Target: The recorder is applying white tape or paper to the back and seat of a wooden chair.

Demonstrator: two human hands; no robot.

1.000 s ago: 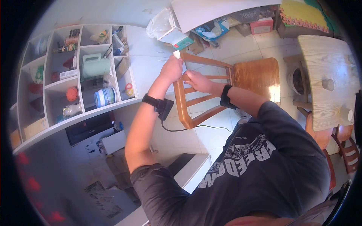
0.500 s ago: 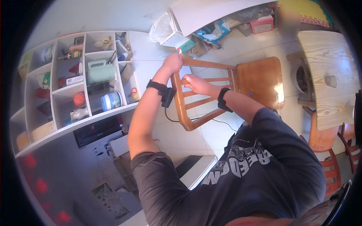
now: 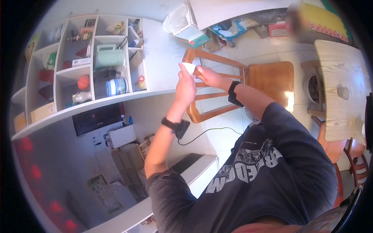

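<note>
A brown wooden chair stands in front of me, its slatted back point(image 3: 217, 56) toward my hands and its seat point(image 3: 271, 83) to the right. My left hand point(image 3: 186, 86) is closed on a thin white piece, like tissue or cloth point(image 3: 189, 68), at the chair back's top rail. Close beside it, my right hand point(image 3: 210, 76) is closed, fingertips near the white piece and the rail; what it grips is hidden. Both wrists wear black bands, the left one point(image 3: 176, 126) with a small box.
A white cubby shelf point(image 3: 112, 100) with household things stands on the left. On the right is a pale wooden table point(image 3: 338, 116) bearing a clear cup point(image 3: 343, 93). A black cable point(image 3: 210, 129) crosses the tiled floor. Boxes and bags point(image 3: 229, 30) lie at the back.
My left hand has moved down and right from the rail's far corner, toward my right hand. The white piece now shows between them. The view has shifted a little.
</note>
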